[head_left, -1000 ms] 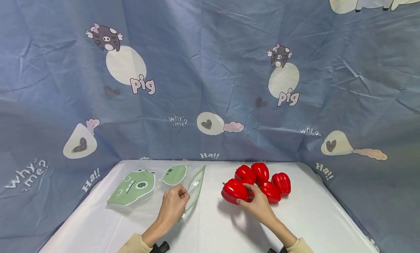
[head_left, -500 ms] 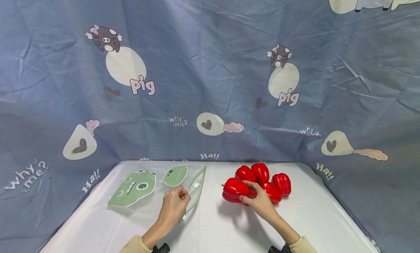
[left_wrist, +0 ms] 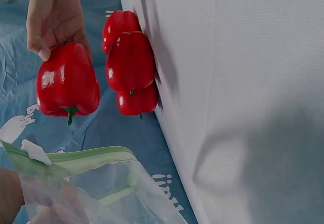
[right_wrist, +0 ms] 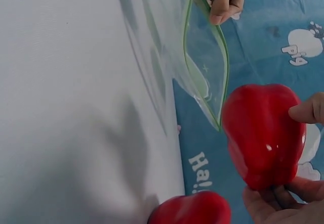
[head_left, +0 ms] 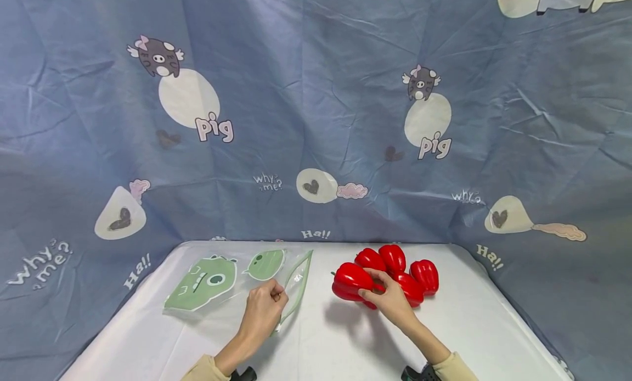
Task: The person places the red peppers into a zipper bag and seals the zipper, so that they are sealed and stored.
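Observation:
My left hand (head_left: 263, 309) pinches the rim of a clear zip bag (head_left: 212, 282) with green cartoon prints and a green zip edge. In the right wrist view the bag's mouth (right_wrist: 205, 57) gapes apart. A red bell pepper (head_left: 349, 282) with a green stem is gripped by my right hand (head_left: 392, 301), thumb and fingers around its end. In the left wrist view this held pepper (left_wrist: 68, 82) hangs above the table, stem toward the bag.
Several more red bell peppers (head_left: 423, 276) lie grouped on the white table (head_left: 326, 348), behind and right of my right hand. A blue curtain (head_left: 316, 123) with pig prints hangs behind the table's far edge.
The right hand has raised the held pepper slightly, and its stem end now tips upward to the left. The left hand and the bag have shifted very slightly right.

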Tool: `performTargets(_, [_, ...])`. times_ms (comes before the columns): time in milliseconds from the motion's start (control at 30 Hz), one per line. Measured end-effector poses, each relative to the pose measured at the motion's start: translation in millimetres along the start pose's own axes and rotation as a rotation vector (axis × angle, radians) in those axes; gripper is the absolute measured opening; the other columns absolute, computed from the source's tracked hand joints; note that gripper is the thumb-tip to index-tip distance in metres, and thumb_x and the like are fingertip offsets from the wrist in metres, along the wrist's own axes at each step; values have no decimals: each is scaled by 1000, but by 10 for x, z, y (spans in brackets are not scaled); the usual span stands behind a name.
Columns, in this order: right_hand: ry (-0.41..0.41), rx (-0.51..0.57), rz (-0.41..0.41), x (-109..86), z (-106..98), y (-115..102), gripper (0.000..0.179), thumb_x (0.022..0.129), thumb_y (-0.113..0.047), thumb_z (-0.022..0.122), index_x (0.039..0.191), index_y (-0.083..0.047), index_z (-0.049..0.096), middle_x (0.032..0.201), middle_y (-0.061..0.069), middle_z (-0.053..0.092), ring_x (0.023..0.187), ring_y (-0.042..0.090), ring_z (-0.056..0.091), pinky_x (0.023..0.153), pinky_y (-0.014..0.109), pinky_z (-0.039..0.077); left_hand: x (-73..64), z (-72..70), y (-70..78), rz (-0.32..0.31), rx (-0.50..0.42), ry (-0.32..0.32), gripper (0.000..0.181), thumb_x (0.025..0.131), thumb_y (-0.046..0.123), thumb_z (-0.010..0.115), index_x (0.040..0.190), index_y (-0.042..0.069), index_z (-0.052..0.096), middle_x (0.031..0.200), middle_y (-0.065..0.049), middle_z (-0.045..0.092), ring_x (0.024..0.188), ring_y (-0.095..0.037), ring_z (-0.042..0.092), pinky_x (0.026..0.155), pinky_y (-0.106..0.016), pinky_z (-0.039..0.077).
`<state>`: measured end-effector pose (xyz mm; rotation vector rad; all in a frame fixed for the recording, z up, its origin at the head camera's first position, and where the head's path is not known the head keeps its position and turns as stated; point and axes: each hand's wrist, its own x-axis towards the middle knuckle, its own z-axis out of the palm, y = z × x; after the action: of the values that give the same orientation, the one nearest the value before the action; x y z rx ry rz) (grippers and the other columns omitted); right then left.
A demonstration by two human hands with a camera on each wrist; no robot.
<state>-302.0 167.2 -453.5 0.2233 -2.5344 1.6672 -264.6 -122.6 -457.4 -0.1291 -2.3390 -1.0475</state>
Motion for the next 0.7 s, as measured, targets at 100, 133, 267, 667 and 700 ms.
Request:
performTargets(100, [-10,12,-16,10,33,-7,54,77,-21,78,127,-13,59,120,8,62,105,22,57,76,32,56,-8,10,1,1,1,-6,17,75,0,65,66,13,61,59,8,54,54,-3,47,54,-19,42])
performTargets(133, [-16,22,-21,15,48,-9,54,77,-21,78,127,-14,59,120,8,62,106,22,57,76,32,57,-10,14,1,2,2,-8,17,75,0,65,66,13,61,59,8,54,55,-3,47,54,-19,42])
performTargets(267, [-46,57,-44,35,134,-18,56,77,-18,79,129,-12,58,124,8,60,109,23,57,80,33,57,-18,23,6,7,7,-10,16,75,0,65,67,13,61,59,8,55,55,-2,48,54,-19,43])
performTargets(667, [-147,92,-96,-61,405,-282,54,78,-10,74,128,-1,55,124,14,60,107,30,58,92,41,52,-65,50,34,10,11,-27,17,75,0,65,67,13,60,60,8,54,56,-2,48,55,-19,43])
performTargets(700, [-150,97,-98,-59,427,-285,54,79,-8,74,128,0,55,124,15,59,109,31,58,93,42,52,-67,53,36,12,13,-23,17,75,0,65,66,14,60,60,8,54,56,-2,48,55,-19,43])
